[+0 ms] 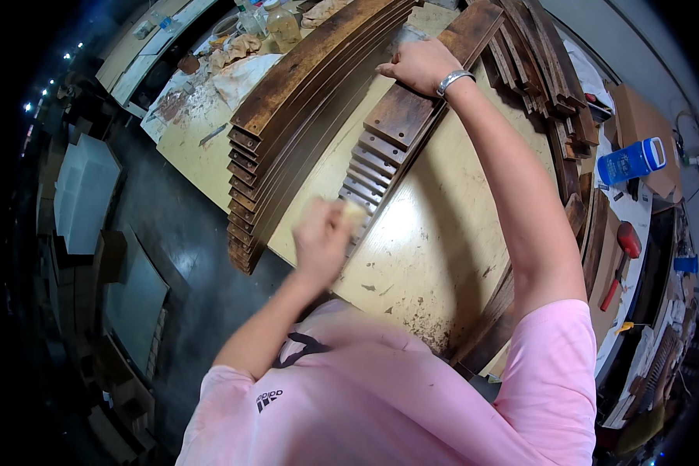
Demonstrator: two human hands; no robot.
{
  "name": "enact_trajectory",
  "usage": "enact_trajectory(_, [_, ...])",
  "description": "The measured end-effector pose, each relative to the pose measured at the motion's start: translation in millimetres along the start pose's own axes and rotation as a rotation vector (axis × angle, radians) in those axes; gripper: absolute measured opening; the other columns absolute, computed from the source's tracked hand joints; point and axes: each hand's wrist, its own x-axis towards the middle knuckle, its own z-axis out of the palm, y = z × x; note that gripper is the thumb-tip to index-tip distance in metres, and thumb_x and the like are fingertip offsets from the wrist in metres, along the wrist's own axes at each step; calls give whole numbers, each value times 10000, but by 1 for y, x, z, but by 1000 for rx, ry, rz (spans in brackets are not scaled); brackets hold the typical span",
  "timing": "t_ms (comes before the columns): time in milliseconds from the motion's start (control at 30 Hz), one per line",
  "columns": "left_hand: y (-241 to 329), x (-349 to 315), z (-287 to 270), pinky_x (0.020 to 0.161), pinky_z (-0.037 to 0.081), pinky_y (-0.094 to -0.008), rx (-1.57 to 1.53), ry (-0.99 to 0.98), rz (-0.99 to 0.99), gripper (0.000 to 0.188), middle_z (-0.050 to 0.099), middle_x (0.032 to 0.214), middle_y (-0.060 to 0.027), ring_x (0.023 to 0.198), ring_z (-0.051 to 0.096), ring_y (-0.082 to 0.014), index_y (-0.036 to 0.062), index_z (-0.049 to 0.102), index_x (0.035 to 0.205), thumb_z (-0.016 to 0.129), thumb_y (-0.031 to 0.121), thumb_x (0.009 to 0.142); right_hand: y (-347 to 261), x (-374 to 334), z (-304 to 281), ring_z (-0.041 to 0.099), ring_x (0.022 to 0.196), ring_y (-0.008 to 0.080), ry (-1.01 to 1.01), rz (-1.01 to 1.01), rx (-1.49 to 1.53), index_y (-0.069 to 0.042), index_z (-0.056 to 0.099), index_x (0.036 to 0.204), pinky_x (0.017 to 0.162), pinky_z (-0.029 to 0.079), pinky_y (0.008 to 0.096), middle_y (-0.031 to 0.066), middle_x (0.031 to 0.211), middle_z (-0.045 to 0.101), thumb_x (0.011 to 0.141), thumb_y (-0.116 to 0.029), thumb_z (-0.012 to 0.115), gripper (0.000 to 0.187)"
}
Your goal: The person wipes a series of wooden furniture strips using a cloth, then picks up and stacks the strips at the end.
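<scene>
My left hand point(320, 237), smeared by motion, is closed around a small pale yellow pad point(355, 217). The pad is at the stepped near ends of a stack of dark-stained wooden slats point(400, 116), which have small holes near their ends. Farther up that stack, my right hand point(423, 66) presses on the top slat with its fingers curled over the left edge; its fingertips are partly hidden. A silver band point(453, 80) is around the right wrist. To the left stands another row of curved brown slats point(287, 74), set on edge with their ends staggered.
The slats lie on a pale, stained tabletop point(419, 256). More curved slats point(540, 62) are piled at the right, near a blue jug point(631, 161) and a red-handled tool point(627, 241). Jars point(282, 27) and rags stand far left. Boxes point(88, 190) sit on the left floor.
</scene>
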Motion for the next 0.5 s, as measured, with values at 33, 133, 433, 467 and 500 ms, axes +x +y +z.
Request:
enact_trajectory(33, [4,19,-5,558,473,-333,-74,42,-25,87,568,742,-99,628,607,-227,10,646,896,660,81,847,0,-1,-1,656,955,334,16,-17,-19,-33,739,894,909,457,407,170,971,710,914,-480,530,494])
enact_trajectory(133, [1,1,1,584,495,-383,63,-116,260,119,582,775,-125,641,614,-282,24,662,908,657,124,844,-2,5,1,662,935,341,67,-75,-60,-31,739,894,911,462,419,173,959,711,908,-484,537,496])
enact_trajectory(433, [6,0,-3,572,481,-347,29,-183,216,129,584,753,-121,632,595,-265,16,690,874,700,132,817,2,6,7,655,951,335,84,-80,-49,-24,733,915,931,436,419,170,970,711,919,-484,514,509])
enact_trajectory(467, [6,-3,-2,588,485,-337,-16,-164,187,124,568,748,-118,635,599,-252,14,681,890,697,108,811,1,3,7,660,945,337,70,-83,-48,-26,734,915,925,440,417,172,963,712,918,-490,516,512])
enact_trajectory(500, [4,3,-4,592,484,-334,-57,-88,104,120,565,749,-118,644,601,-244,12,678,895,691,95,810,0,2,5,660,947,335,59,-67,-46,-28,734,918,927,438,413,171,962,712,918,-489,516,511])
